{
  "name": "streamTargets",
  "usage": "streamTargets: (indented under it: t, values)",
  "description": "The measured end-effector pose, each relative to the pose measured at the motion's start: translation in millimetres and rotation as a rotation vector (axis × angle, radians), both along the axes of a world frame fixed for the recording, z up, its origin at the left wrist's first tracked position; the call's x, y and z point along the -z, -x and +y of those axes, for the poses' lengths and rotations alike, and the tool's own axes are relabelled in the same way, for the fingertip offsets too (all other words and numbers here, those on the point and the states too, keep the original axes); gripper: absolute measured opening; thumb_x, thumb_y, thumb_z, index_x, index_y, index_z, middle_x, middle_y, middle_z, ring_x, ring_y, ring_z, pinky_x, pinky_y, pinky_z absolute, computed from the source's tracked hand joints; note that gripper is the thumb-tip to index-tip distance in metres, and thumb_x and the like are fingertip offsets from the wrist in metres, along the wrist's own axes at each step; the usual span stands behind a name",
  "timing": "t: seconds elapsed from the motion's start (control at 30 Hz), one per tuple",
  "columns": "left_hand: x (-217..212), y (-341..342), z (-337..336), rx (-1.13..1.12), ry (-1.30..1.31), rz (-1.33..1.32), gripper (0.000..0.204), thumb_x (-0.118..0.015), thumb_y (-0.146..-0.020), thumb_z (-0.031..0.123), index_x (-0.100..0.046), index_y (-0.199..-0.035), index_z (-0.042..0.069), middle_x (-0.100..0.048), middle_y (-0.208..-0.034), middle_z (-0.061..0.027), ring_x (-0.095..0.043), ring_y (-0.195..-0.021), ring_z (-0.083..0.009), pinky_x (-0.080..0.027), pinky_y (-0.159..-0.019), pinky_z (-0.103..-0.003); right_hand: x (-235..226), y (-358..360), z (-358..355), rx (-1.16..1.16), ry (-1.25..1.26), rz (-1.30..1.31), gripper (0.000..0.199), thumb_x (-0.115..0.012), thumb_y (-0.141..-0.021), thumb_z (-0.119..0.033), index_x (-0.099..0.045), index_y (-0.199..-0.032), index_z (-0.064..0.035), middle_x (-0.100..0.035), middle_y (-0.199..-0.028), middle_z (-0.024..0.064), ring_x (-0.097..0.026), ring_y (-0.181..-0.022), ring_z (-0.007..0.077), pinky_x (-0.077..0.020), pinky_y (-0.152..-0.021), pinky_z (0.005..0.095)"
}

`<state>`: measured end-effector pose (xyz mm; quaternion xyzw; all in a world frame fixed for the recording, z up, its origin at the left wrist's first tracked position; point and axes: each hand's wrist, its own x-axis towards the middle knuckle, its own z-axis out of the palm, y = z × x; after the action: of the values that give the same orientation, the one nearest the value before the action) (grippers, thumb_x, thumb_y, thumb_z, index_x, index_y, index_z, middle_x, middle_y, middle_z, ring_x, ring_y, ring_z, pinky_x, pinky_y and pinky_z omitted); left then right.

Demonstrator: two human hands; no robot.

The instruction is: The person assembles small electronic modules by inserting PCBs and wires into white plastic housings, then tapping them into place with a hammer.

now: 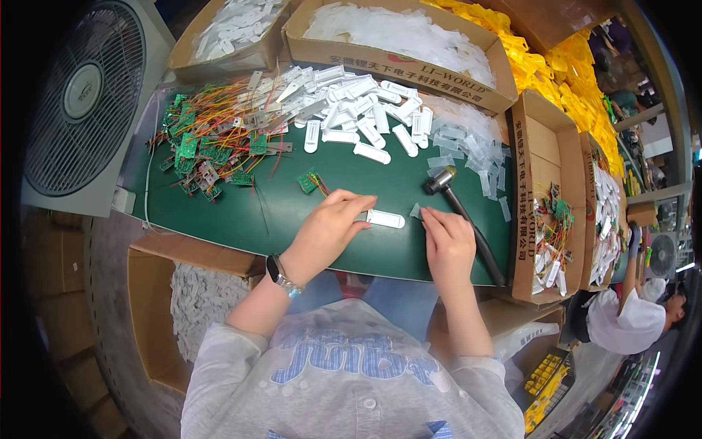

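Note:
My left hand (327, 225) is closed on one end of a white plastic housing (386, 219), long and rounded at its free end. Coloured wires run from behind those fingers to a small green circuit board (308, 181) lying on the table. Between the fingertips of my right hand (447, 241) is a small clear plastic piece (415, 211), a short gap to the right of the housing. A hammer (477, 233) with a black handle lies just beyond the right hand, its head pointing away from me.
On the green tabletop (292, 238) lie heaps of wired circuit boards (188, 146), white housings (355, 95) and clear plastic pieces (475, 139). Cardboard boxes (398, 73) line the back and right. A fan (84, 95) stands at left. Another person (621, 318) sits far right.

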<state>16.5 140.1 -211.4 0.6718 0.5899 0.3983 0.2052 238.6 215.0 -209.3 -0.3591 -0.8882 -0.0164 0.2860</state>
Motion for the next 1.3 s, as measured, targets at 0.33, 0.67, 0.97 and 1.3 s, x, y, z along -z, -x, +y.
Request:
streamTargets:
  t: [0.33,0.67,0.97,1.3]
  values:
    - [0.1,-0.9,0.2,-0.006,-0.04,0.029,0.044,-0.073,-0.08,0.006,-0.06,-0.122,0.003,-0.07,-0.108,-0.0079,-0.061,-0.105,-0.027,-0.054,-0.085,-0.037,1.5,28.0,3.6,-0.337,0.185,0.08,0.036,-0.07,-0.068,0.0,-0.074,-0.103,-0.0095,-0.07,-0.105,0.002,-0.062,-0.09,0.0215,-0.0475,-0.078,0.0357]
    - [1.6,-0.6,-0.3,-0.009,-0.052,0.06,0.04,-0.076,-0.077,0.007,-0.061,-0.114,0.004,-0.069,-0.107,-0.008,-0.062,-0.103,-0.0284,-0.053,-0.085,-0.038,11.2,29.6,9.6,-0.348,0.29,0.172,0.033,-0.072,-0.07,0.0,-0.075,-0.101,-0.0093,-0.072,-0.105,0.0004,-0.062,-0.089,0.0218,-0.0478,-0.078,0.0347]
    - [-0.6,0.0,-0.4,-0.001,-0.045,0.061,0.037,-0.075,-0.077,0.006,-0.063,-0.112,0.004,-0.068,-0.109,-0.0083,-0.061,-0.103,-0.0287,-0.053,-0.085,-0.038,6.2,31.8,5.3,-0.323,0.26,0.162,0.03,-0.072,-0.071,-0.002,-0.075,-0.1,-0.0089,-0.072,-0.103,-0.0003,-0.061,-0.084,0.0206,-0.0472,-0.076,0.0334]
    - [4.5,-2.0,2.8,0.033,-0.102,0.123,0.024,-0.074,-0.079,0.008,-0.066,-0.102,0.006,-0.069,-0.114,-0.0064,-0.061,-0.107,-0.027,-0.053,-0.089,-0.037,-11.9,18.3,7.4,-0.244,0.124,0.004,0.035,-0.074,-0.073,-0.008,-0.07,-0.107,-0.0102,-0.067,-0.112,0.0049,-0.059,-0.096,0.0269,-0.0458,-0.082,0.0393]
